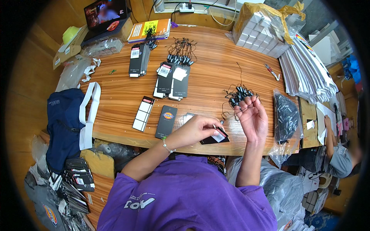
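My left hand [202, 129], a beaded bracelet on its wrist, is closed on a black hang tag [216, 138] with a white label, just above the table's front edge. My right hand [252, 120] is raised palm up, with its fingertips pinched at a thin black string. Behind those fingers lies a tangled pile of black tag strings [239, 94] with small shiny ends. Left of my left hand are a dark hang tag [166, 121] with a colourful emblem and a white label strip [143, 114]. Another pale tag [188, 117] is partly covered by that hand.
Stacks of strung tags [163, 79] stand mid-table, with another stack [138, 61] behind. Right are a bag of black strings [286, 117], a small cutter [271, 71], piled white sheets [306, 69] and bagged white boxes [262, 32]. A screen [106, 15] stands far left; a co-worker [341, 158] sits right.
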`<state>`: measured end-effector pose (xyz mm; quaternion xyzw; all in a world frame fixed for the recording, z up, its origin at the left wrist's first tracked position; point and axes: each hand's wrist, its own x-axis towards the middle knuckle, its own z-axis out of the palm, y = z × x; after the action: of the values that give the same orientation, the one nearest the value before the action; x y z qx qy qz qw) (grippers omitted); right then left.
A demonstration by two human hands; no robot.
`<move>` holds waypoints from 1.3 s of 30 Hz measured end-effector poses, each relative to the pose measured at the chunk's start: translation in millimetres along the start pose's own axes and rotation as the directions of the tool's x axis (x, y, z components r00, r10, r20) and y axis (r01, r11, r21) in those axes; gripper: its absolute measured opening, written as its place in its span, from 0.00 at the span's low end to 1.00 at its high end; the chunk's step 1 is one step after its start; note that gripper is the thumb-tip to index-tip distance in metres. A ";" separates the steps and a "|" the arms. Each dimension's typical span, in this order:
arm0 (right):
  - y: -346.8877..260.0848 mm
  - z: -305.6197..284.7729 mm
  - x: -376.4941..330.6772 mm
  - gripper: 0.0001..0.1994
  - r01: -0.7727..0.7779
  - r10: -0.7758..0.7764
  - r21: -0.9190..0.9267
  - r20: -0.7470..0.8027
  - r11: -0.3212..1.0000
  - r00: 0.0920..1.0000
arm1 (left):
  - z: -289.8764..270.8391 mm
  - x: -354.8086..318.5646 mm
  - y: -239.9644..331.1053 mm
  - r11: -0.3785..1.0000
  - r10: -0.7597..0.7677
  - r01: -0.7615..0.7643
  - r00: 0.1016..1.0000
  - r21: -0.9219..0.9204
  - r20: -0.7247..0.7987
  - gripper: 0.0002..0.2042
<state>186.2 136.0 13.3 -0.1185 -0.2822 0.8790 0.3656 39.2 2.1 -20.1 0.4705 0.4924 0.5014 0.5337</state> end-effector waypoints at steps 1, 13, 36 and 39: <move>1.1 3.1 0.3 0.04 0.008 -0.009 0.025 0.037 1.000 0.999 | -2.1 -0.5 1.5 0.999 0.033 -0.034 0.997 -0.017 -0.071 0.07; 44.1 48.3 -15.0 0.02 0.376 -0.320 -0.927 0.353 0.010 0.879 | -18.5 -10.3 28.2 0.972 0.234 -0.207 0.822 0.110 -0.519 0.09; 56.8 52.2 -8.0 0.02 0.429 -0.323 -0.902 0.422 -0.053 0.847 | -17.1 -16.2 35.2 0.973 0.229 -0.202 0.832 0.109 -0.505 0.07; 56.9 53.0 -8.5 0.02 0.413 -0.329 -0.910 0.402 -0.040 0.855 | -16.7 -16.4 35.2 0.976 0.217 -0.199 0.832 0.090 -0.510 0.07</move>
<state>137.4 75.6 23.2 -0.2238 -0.8269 0.3252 0.4004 19.8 -12.2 14.6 0.3779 0.5716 0.6560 0.3164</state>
